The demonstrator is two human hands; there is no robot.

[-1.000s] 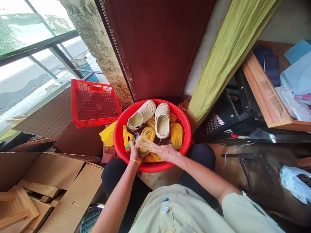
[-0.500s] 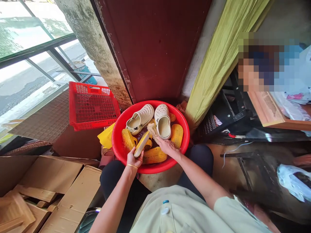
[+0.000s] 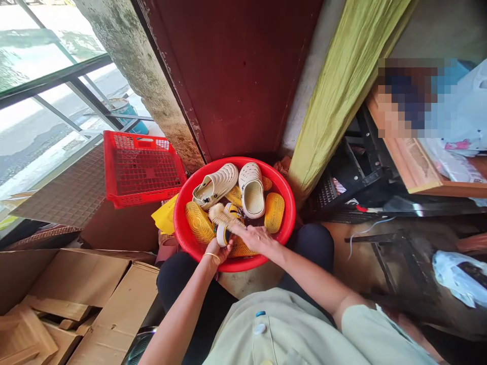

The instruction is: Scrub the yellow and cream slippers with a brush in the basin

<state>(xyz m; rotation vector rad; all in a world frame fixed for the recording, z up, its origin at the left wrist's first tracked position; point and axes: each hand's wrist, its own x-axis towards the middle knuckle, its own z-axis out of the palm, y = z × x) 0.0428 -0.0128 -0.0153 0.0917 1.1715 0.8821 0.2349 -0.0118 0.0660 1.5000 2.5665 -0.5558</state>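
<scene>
My left hand (image 3: 218, 250) is closed round the near end of a yellow and white slipper (image 3: 222, 236), held above the red basin (image 3: 292, 213). In my right hand (image 3: 259, 240) is a pale-bristled scrub brush (image 3: 223, 217), its head lying across the slipper and hiding part of it. Two cream clogs, a left one (image 3: 220, 183) and a right one (image 3: 251, 187), rest at the basin's far side. Around them are several yellow slippers, among them one at the left (image 3: 200, 223) and one at the right (image 3: 274, 212). Some dark water shows between them.
A red plastic crate (image 3: 143, 170) stands left of the basin, near a yellow sheet (image 3: 165, 214). Cardboard boxes (image 3: 114, 309) lie at the lower left. Behind the basin is a dark red door (image 3: 243, 76), with a green curtain (image 3: 331, 86) and a wooden tabletop (image 3: 426, 190) to the right.
The brush has moved left, from beside the right clog onto the slipper. My left hand has turned the slipper and brought it slightly right.
</scene>
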